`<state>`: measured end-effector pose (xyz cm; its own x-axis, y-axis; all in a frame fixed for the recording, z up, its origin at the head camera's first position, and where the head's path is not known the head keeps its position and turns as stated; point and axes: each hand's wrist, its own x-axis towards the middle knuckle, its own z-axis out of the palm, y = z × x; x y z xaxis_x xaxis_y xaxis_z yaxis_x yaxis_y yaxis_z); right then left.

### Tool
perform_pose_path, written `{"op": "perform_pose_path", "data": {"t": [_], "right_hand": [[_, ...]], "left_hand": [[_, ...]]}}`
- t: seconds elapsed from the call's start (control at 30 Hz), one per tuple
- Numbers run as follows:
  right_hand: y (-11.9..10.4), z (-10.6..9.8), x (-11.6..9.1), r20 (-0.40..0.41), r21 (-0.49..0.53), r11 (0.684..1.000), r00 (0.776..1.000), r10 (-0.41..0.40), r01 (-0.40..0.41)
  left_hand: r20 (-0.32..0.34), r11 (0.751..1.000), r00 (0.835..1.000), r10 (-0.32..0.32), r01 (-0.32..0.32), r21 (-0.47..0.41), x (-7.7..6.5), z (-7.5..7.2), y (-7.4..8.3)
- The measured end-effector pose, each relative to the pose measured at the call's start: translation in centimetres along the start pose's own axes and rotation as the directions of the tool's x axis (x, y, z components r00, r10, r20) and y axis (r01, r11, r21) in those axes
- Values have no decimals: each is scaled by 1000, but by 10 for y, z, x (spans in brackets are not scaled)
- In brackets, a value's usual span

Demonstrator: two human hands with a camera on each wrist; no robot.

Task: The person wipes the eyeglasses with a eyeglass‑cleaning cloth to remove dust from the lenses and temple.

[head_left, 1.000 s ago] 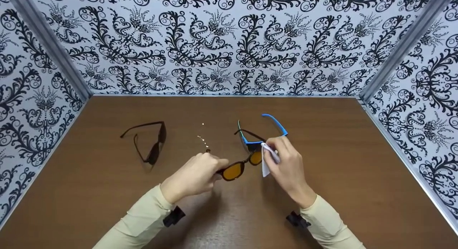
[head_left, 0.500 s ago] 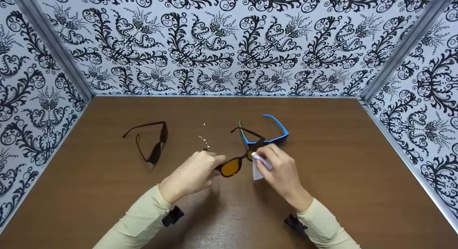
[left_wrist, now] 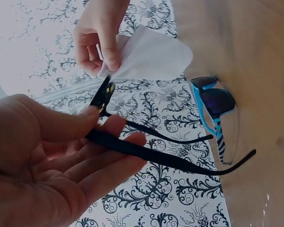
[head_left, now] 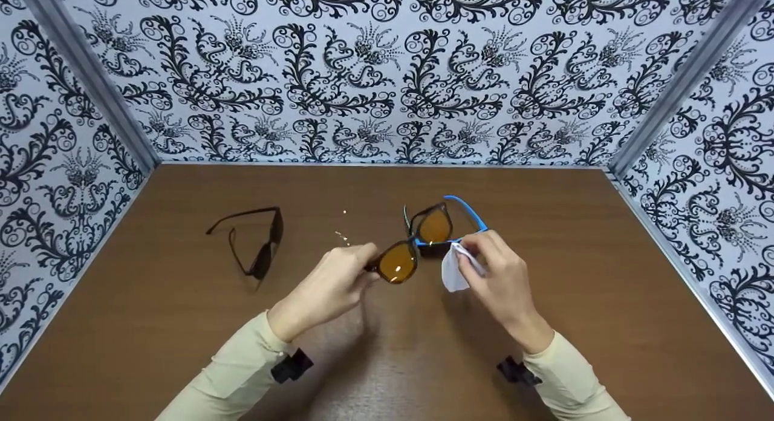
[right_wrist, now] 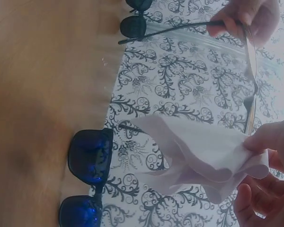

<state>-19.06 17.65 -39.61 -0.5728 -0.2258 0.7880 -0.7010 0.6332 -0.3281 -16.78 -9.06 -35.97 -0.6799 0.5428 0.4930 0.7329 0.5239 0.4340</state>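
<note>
The left hand [head_left: 329,288] grips the amber-lensed glasses [head_left: 397,262] at one end, above the desk [head_left: 580,257]. The right hand [head_left: 502,276] pinches a white cloth [head_left: 452,273] near the amber-lensed glasses; contact between them cannot be determined. Dark sunglasses [head_left: 262,261] rest left of the amber-lensed glasses, arms unfolded. Blue-framed sunglasses [left_wrist: 217,100] lie beyond the amber-lensed glasses, toward the patterned wall [head_left: 363,76].

Patterned walls [head_left: 387,76], seemingly wooden table [head_left: 604,288].

2 hands [head_left: 326,289] [head_left: 500,280] pinch, forearms [head_left: 236,366] [head_left: 571,375] angled inward.
</note>
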Motion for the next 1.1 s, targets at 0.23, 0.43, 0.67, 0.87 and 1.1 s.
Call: {"op": "perform_pose_path", "data": {"t": [0.23, 0.43, 0.67, 0.87, 1.1], "right_hand": [[-11, 1, -1, 13, 52, 998, 1000, -24, 23], [-23, 6, -4, 56, 39, 993, 992, -114, 112], [-30, 16, -5, 123, 21, 987, 979, -164, 162], [-32, 22, -5, 140, 44, 982, 972, -187, 182], [-32, 26, -6, 172, 54, 986, 971, -166, 159]], "left_hand": [[-94, 929, 958, -272, 236, -286, 8, -4, -1], [-18, 717, 842, -539, 447, -535, 13, 0, -18], [56, 515, 736, -674, 523, -680, 16, 9, -35], [143, 359, 682, -717, 538, -763, 13, 21, -43], [261, 212, 618, -742, 586, -782, 8, 36, -50]]}}
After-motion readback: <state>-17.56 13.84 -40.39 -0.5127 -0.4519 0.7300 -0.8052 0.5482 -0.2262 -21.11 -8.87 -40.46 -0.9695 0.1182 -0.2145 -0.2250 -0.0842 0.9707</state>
